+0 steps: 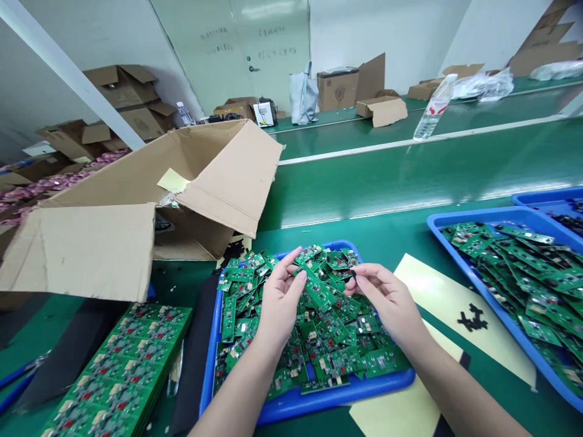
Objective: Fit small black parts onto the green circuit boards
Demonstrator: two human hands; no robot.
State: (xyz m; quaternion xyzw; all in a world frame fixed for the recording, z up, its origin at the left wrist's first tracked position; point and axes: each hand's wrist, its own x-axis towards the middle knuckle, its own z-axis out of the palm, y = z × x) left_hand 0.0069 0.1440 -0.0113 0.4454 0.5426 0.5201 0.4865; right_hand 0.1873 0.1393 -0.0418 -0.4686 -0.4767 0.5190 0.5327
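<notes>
Over a blue tray heaped with small green circuit boards, my left hand grips one circuit board between thumb and fingers. To its right, my right hand pinches a small black piece at the fingertips; its exact kind is too small to make out. Several similar black pieces lie in a little pile on a yellow sheet to the right. The two hands are apart, with the held board's end between them.
Another blue tray of circuit boards stands at the right. Stacked board panels lie at the left, near blue-handled pliers. An open cardboard box rises behind them. A plastic bottle stands on the ledge at the back.
</notes>
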